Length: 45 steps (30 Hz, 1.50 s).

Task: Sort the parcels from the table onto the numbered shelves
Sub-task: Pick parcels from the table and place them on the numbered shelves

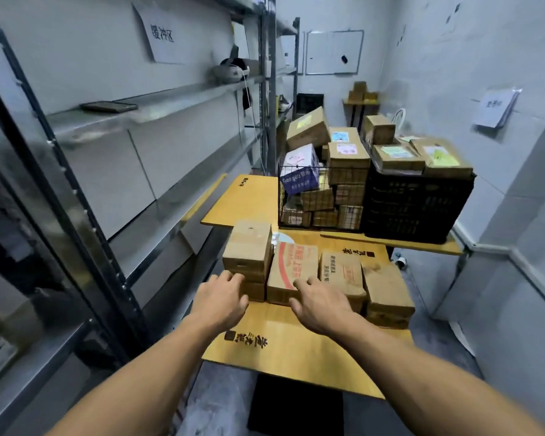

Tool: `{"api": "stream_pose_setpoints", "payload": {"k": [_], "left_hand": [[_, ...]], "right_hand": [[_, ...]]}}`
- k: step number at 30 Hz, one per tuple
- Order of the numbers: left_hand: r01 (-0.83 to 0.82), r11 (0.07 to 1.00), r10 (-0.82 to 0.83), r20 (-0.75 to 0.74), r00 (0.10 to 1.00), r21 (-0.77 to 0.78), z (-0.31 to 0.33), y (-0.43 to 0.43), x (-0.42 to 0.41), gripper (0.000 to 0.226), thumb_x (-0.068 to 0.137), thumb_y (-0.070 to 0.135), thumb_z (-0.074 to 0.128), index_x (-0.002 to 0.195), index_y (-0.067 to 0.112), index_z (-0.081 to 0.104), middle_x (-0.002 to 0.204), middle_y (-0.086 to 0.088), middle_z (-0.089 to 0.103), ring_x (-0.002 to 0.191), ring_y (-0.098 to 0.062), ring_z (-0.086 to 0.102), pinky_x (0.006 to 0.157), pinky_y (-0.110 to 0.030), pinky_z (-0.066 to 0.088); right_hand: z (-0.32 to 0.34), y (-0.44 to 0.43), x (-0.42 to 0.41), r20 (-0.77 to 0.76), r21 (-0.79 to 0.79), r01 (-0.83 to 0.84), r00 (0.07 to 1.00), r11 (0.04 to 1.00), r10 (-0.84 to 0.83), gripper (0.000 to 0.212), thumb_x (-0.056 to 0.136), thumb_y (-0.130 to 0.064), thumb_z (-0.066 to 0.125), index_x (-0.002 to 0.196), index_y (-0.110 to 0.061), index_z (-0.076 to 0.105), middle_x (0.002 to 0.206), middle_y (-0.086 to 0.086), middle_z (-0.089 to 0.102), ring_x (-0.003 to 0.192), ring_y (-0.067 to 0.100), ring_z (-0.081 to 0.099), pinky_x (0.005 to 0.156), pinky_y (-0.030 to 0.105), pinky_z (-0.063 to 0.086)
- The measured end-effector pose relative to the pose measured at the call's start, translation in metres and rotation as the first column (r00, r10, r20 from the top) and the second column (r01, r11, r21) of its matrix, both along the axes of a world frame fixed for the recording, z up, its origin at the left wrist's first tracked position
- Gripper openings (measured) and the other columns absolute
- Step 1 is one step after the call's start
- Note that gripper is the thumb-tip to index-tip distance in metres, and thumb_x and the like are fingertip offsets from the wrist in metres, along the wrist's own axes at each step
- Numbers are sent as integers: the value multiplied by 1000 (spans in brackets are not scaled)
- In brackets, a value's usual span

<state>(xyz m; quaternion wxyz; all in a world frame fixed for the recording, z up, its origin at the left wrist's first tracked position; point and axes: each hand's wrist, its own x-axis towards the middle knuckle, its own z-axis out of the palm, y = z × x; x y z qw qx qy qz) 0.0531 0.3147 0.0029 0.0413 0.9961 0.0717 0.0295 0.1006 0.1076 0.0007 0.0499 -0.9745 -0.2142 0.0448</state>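
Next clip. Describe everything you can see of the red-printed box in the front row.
The red-printed box is closed brown cardboard, with a red band and characters on top. It lies flat on the yellow table, tight between a taller stack to its left and a second box to its right. Fingers of the right hand rest on its near edge.

Brown cardboard parcels [340, 272] in row on yellow table [296, 350]; leftmost stack [249, 247] tallest; grey shelves [170, 99] left.
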Motion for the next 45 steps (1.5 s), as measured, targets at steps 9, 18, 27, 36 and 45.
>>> {"api": "stream_pose_setpoints", "payload": {"k": [9,18,27,36,45], "left_hand": [[-31,997,28,-45,999,-69,-10,54,109,48,96,42,39,142,27,39,137,-3,48,120,-26,47,98,-41,40],[-140,963,118,-110,987,-230,-36,77,151,46,99,42,39,142,27,35,142,-5,42,125,-25,41,102,-42,40],[-294,755,333,-43,942,-586,-60,57,153,52,98,30,51,148,25,38,147,0,44,133,-13,39,103,-20,26],[-275,596,483,63,873,-754,-55,36,131,48,90,30,64,135,37,49,127,10,45,110,2,49,99,-19,37],[-115,340,689,163,706,-933,-43,34,68,30,84,52,54,111,66,54,120,4,57,112,-8,57,99,-35,48]], "right_hand": [[-7,57,98,-151,103,20,988,994,-5,46,100,-47,42,141,-25,44,137,12,54,120,35,52,96,48,50],[-46,100,166,-379,426,190,925,884,-16,54,99,-48,47,150,-38,31,147,11,46,134,33,44,110,49,39],[-81,113,183,-501,641,334,864,691,48,53,96,-39,57,146,-37,39,141,9,53,128,29,50,108,40,41],[-78,113,181,-508,762,378,852,526,123,42,96,-36,61,135,-32,46,130,-12,53,127,22,52,109,41,40],[-48,93,138,-451,849,336,863,408,227,32,101,-30,55,129,-44,48,133,-3,55,122,22,55,107,50,46]]}}
